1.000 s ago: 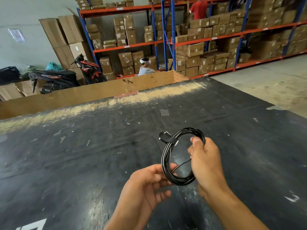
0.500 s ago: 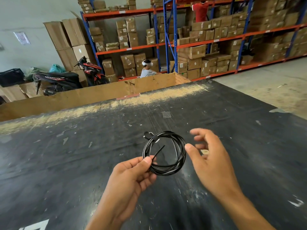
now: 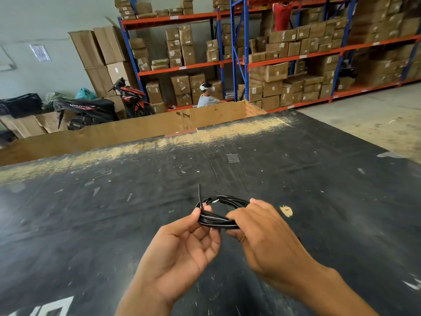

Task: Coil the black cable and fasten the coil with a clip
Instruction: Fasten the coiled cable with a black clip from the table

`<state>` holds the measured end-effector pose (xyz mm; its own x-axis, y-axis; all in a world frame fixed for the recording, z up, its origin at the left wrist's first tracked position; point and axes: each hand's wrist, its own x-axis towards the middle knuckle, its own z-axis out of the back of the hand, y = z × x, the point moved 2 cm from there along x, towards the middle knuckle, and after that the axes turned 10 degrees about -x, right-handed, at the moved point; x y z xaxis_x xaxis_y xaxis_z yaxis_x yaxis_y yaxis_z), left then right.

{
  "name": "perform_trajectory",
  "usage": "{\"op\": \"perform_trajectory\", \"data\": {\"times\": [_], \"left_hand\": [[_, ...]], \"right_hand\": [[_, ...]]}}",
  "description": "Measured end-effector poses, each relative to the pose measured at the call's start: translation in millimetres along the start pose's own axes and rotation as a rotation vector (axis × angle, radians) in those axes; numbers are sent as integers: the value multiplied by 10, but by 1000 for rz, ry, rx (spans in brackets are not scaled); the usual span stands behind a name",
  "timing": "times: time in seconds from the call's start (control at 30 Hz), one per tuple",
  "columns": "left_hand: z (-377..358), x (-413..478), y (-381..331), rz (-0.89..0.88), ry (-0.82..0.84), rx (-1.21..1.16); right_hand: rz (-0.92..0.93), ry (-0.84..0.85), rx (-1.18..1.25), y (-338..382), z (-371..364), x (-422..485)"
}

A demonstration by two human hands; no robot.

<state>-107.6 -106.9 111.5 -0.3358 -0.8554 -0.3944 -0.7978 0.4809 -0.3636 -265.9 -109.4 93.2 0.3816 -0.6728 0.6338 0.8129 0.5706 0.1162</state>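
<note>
Two bare hands hold a coiled black cable (image 3: 218, 218) above a dark, scuffed table (image 3: 114, 224). The left hand (image 3: 184, 252) lies palm up, its thumb pressed against the left end of the coil and its fingers curled loosely beneath the bundled strands. The right hand (image 3: 262, 236) closes over the right side of the coil, thumb on the near strands and fingers wrapped across the far ones, so that the loop appears flattened into a narrow oval seen almost edge-on. One short free end of the cable rises nearly upright from the left end of the coil, just beyond the left thumb. A clip cannot be made out on the coil in this view. A pale chip (image 3: 286, 210) marks the table surface just beside the right hand, and a band of light wear runs along the table's far edge. Beyond that edge stands a low cardboard wall (image 3: 136, 131). Farther back, blue and orange shelving (image 3: 241, 53) carries many cardboard boxes, two motorbikes (image 3: 91, 109) are parked at the left, and a seated person wearing a white headset (image 3: 207, 94) is visible behind the cardboard wall.
</note>
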Motion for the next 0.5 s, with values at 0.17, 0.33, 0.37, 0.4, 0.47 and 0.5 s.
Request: {"op": "perform_trajectory", "data": {"times": [0.17,0.33,0.37,0.4,0.47,0.5], "left_hand": [[44,76,80,60,18,-137],[58,133,31,22,-134,105],[88,142,1,-49,-204,304],[120,140,-27,-139,-270,609],[183,122,-119,-409,-420,1267],[170,92,-165,-596,-447,1460]], "right_hand": [[-42,86,-40,51,26,17],[-38,141,-108,12,113,17],[-53,162,-85,-12,154,25],[-76,206,-36,-40,201,36],[-137,350,117,-115,283,64],[-159,392,179,-163,311,74]]}}
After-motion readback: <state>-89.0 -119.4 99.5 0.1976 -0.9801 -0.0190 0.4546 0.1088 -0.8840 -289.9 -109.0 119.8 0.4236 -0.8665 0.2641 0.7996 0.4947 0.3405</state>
